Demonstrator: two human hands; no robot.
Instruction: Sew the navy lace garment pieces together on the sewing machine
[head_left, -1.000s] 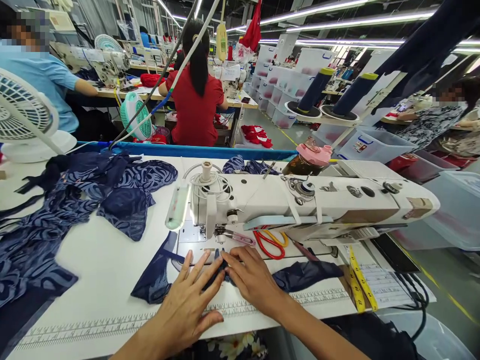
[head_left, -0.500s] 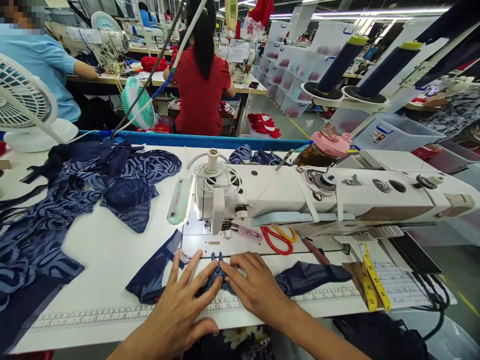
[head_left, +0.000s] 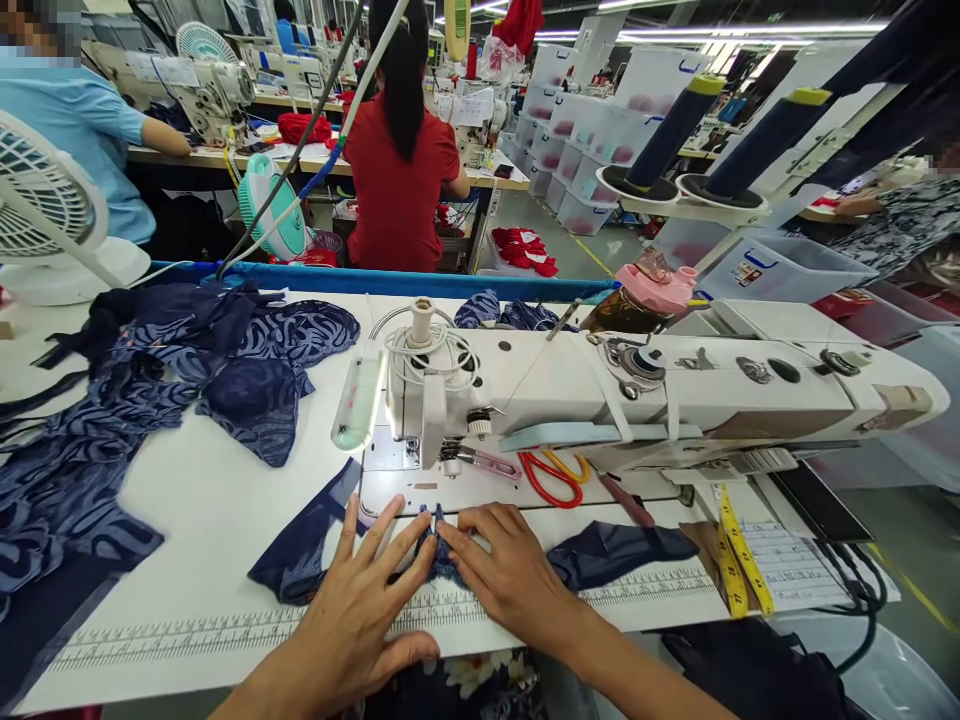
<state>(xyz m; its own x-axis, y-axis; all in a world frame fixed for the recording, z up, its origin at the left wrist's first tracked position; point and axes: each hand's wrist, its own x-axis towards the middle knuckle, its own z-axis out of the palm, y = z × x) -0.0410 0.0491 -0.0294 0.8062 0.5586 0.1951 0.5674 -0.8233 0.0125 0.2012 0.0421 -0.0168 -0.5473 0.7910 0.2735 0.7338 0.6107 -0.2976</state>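
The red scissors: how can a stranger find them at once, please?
Find the white sewing machine at the table's middle. The red scissors lie under its long arm, right of the needle. Their red loops are brighter than the pink snips just left of them.

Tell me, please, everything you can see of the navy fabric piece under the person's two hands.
The navy fabric piece is thin, dark blue, sheer-looking cloth lying flat on the white table, in front of the sewing machine. It spreads left and right, and is gathered into a small raised fold in the middle. The left hand and right hand press it there, fingertips meeting at the fold. Its near edge crosses the printed ruler strip.
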